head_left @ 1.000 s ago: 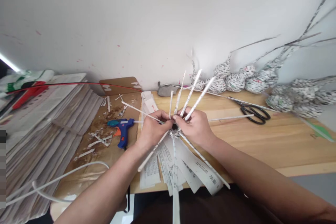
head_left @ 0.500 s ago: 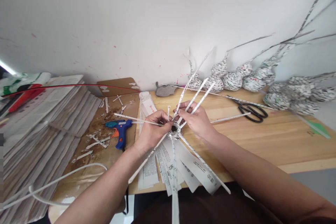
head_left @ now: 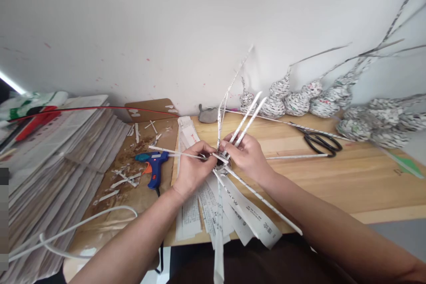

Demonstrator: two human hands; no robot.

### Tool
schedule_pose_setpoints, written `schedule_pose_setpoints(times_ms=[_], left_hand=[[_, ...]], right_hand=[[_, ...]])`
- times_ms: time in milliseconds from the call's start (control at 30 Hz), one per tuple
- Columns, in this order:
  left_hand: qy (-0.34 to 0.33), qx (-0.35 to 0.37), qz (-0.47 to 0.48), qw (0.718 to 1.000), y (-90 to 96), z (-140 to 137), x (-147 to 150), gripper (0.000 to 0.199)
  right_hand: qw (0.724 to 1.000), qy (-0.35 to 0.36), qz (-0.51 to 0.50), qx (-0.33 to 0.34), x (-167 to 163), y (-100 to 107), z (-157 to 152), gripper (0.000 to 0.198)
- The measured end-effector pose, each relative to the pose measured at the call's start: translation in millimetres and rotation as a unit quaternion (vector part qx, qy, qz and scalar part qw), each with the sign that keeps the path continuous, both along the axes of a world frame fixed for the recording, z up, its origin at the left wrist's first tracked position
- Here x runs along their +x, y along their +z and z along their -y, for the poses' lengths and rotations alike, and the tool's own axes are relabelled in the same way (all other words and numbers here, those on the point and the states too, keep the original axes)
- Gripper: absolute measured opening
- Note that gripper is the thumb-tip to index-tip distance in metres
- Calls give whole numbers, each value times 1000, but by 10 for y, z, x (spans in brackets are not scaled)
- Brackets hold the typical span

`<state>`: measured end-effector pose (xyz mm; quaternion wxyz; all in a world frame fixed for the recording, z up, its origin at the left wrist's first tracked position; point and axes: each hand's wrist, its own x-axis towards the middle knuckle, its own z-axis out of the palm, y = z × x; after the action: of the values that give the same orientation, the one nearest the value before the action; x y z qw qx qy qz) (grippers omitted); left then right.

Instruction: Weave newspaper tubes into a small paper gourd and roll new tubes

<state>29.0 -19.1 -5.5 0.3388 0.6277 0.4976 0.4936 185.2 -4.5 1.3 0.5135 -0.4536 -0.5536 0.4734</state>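
Note:
Between my hands is a small round woven piece [head_left: 226, 169] of rolled newspaper, its dark opening partly covered by fingers and strips. Long rolled paper strips [head_left: 244, 120] fan out from it in several directions. My left hand [head_left: 195, 166] pinches the piece's left rim with thumb and fingertips, one strip sticking out leftward past it. On the far right side, my right hand [head_left: 245, 153] grips a paper strip [head_left: 219, 128] near its base, thumb against fingers. Two white strips rise past the right-hand fingers. The exact contact at the fingertips is partly hidden.
Left lie a blue glue gun [head_left: 155, 168], paper scraps [head_left: 124, 178] and a tall newspaper stack [head_left: 80, 155]. Flat printed strips [head_left: 188, 213] lie under the work. Black scissors [head_left: 322, 143] and woven gourd-shaped pieces [head_left: 296, 103] stand at the right and back.
The woven piece has tilted and turned slightly. The strip that pointed to the lower left now slants to the lower right. The upright strips have shifted left; both hands keep their hold.

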Motion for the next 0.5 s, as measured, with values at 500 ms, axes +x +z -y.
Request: schedule_pose_setpoints(times_ms=[500], left_hand=[[-13, -45, 45, 998, -20, -87, -70, 7]], right_hand=[[853, 19, 444, 275, 97, 124, 152, 24]])
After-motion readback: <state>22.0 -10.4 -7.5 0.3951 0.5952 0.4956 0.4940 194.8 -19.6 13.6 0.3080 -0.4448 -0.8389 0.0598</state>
